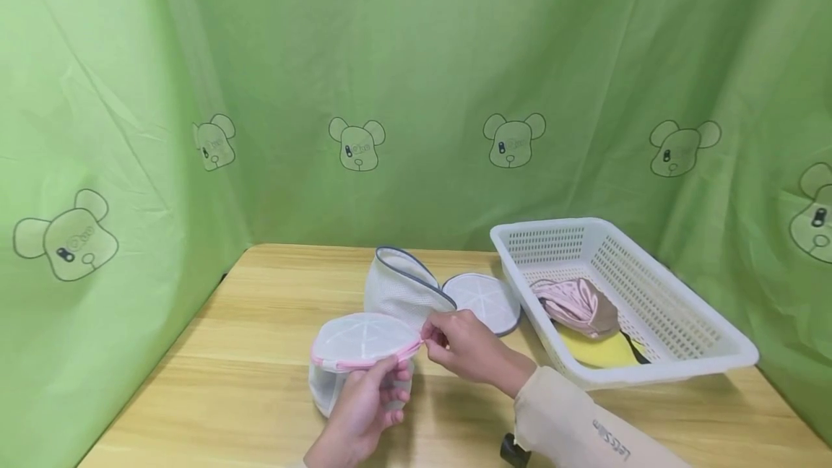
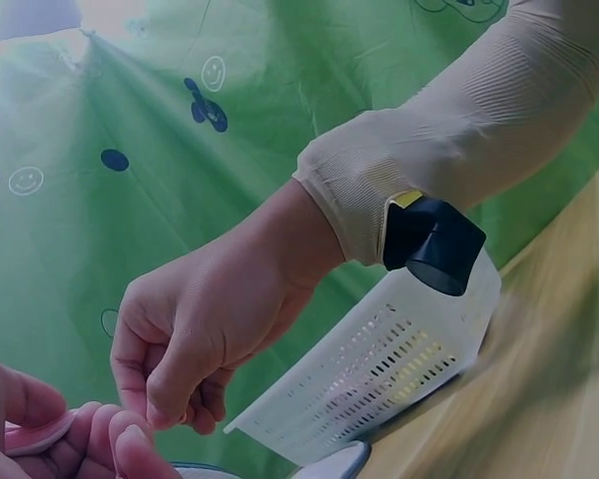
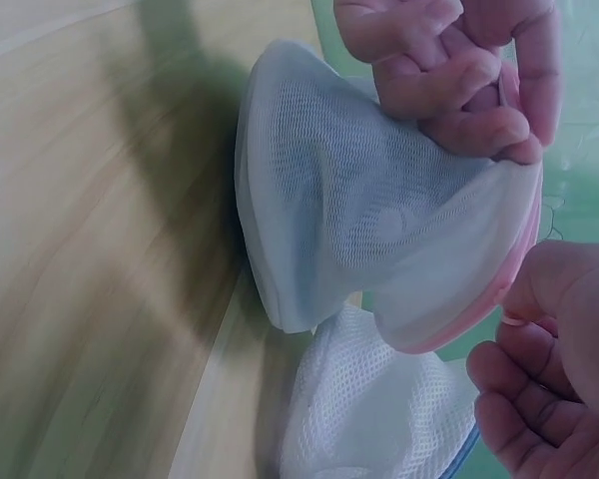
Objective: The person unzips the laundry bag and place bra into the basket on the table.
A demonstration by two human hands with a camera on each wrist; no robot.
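Observation:
A white mesh laundry bag (image 1: 365,338) with a pink zipper (image 1: 364,365) around its round top stands at the front of the table. My left hand (image 1: 360,406) grips its near rim, thumb on the zipper band and fingers beneath. At the rim's right end, my right hand (image 1: 474,349) pinches the zipper end between thumb and forefinger; the fingertips mostly hide the pull. In the right wrist view, the bag's mesh side (image 3: 369,200) sags inward below the rim. Just behind stands a second mesh bag (image 1: 396,291) with dark grey-blue trim, its mouth gaping, beside a round mesh lid (image 1: 484,302).
On the right, a white plastic basket (image 1: 669,373) holds a bunched pink satin cloth (image 1: 578,305) and a yellow item (image 1: 598,351) with a black strap. Green curtains (image 1: 429,193) hang around the wooden table (image 1: 221,381). A black wrist camera (image 1: 515,450) sits under the right sleeve.

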